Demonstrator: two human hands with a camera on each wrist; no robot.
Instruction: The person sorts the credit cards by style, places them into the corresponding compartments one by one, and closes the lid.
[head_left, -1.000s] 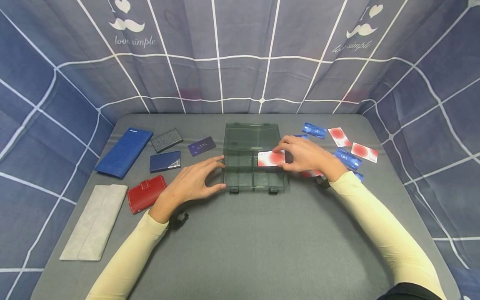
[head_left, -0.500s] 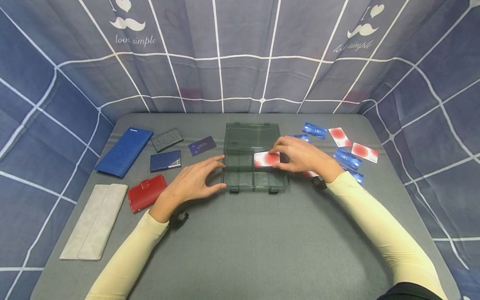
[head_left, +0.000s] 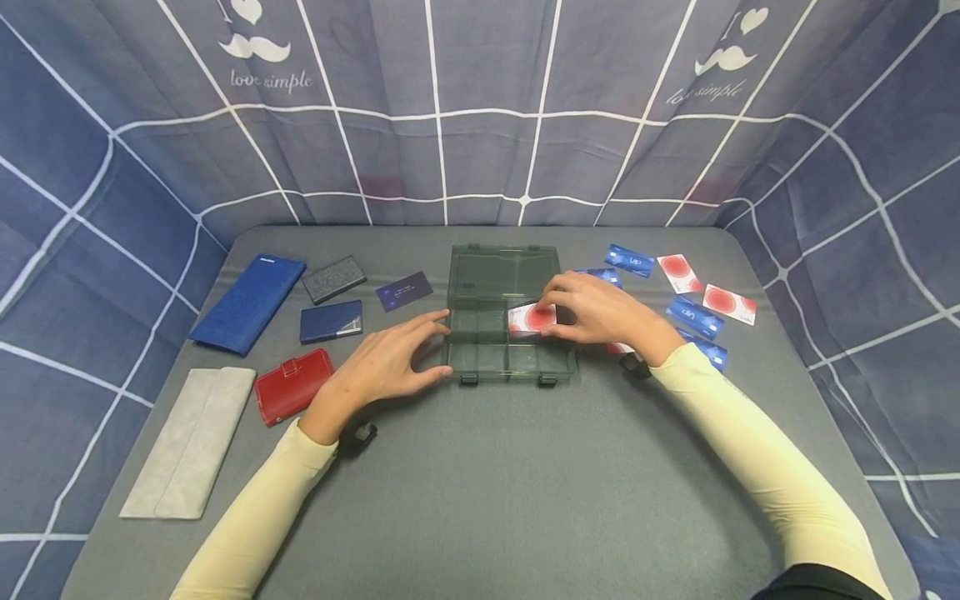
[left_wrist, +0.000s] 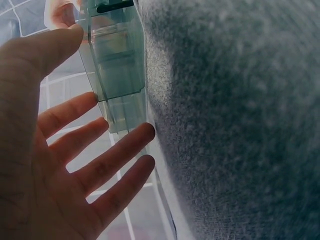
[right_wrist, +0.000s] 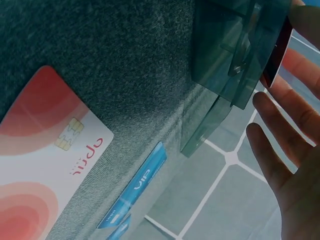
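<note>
A dark green see-through divided box stands in the middle of the table, its lid laid back. My right hand pinches a white card with red circles between thumb and fingers, over the back right compartment. In the right wrist view the card's dark edge shows at the box's rim. My left hand is spread at the box's left side, thumb and fingertips right at its wall. The left wrist view shows these fingers straight and apart, holding nothing.
Blue VIP cards and red-and-white cards lie to the right. On the left are a dark card, a blue card holder, a grey case, a red wallet, a blue wallet and a pale wallet.
My right hand has moved slightly left with the red-and-white card, which now sits lower and tilted over the back right compartment. The left hand has stayed where it was.
</note>
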